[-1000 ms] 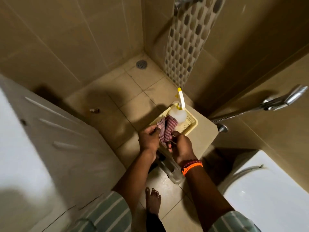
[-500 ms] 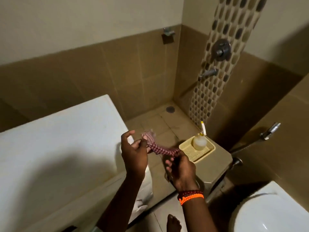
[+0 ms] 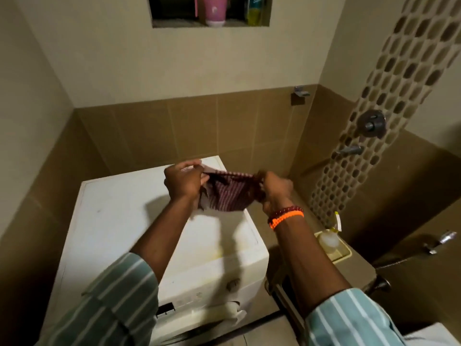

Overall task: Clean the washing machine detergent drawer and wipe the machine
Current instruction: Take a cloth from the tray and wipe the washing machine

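One striped cloth hangs stretched between our two hands above the back right part of the washing machine, our landmark. Our left hand pinches its left corner with closed fingers; our right hand, with two bracelets at the wrist, grips the right corner. The machine's white top lies bare to the left of the cloth, up to its raised rim. One yellow tray with one bottle sits to the machine's right. Above it, a wall niche holds one pink cup; its writing is unreadable.
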